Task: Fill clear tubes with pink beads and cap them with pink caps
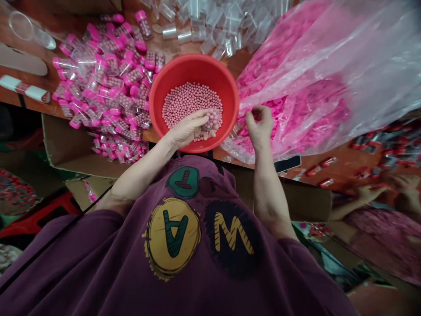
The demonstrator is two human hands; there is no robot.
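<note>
My left hand (189, 127) is closed around a small clear bottle (213, 119) filled with pink beads, held low over the red bowl. The red bowl (194, 61) contains a heap of loose pink beads (189, 103). To the right of the bowl, my right hand (261, 125) is raised over an open plastic bag, thumb and fingers pinched on a small bright pink cap (249, 109), which is partly hidden. Many pink caps (312, 109) fill the clear plastic bag (371, 74) beside that hand.
Filled bottles with pink caps (108, 83) are piled left of the bowl, some in a cardboard box (66, 149) below the edge. Empty clear bottles (223, 22) lie behind. A dark phone-like slab (287, 163) rests at the front edge. Another person's hand (370, 193) works at far right.
</note>
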